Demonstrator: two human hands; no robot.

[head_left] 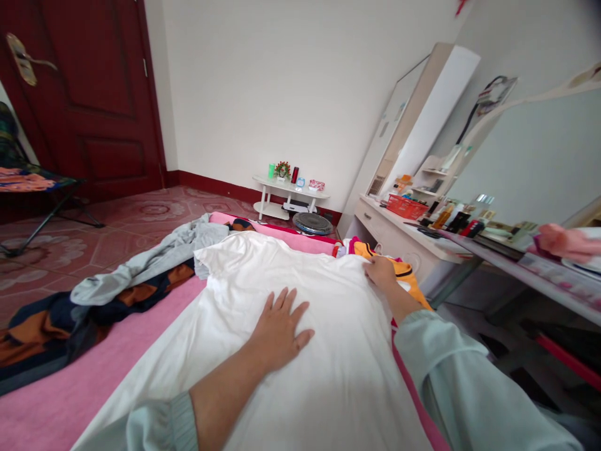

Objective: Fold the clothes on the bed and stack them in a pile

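A white shirt (pixel 328 376) lies spread over a pink surface (pixel 154 332), its neck and sleeve end away from me. My left hand (pixel 279 332) rests flat on the middle of the shirt with its fingers spread. At the shirt's far right edge, my right hand (pixel 381 274) is closed, its fingertips pinching the white fabric near the sleeve. Just beyond that hand lies a yellow-orange garment (pixel 409 279) with dark stripes.
A grey garment (pixel 141 266) and a dark navy and brown one (pixel 42 326) lie along the left edge. To the right stand a white dresser (pixel 399 228) with bottles and a red basket (pixel 404 207). Farther back are a low white stand (pixel 291 185) and a red door (pixel 94 94).
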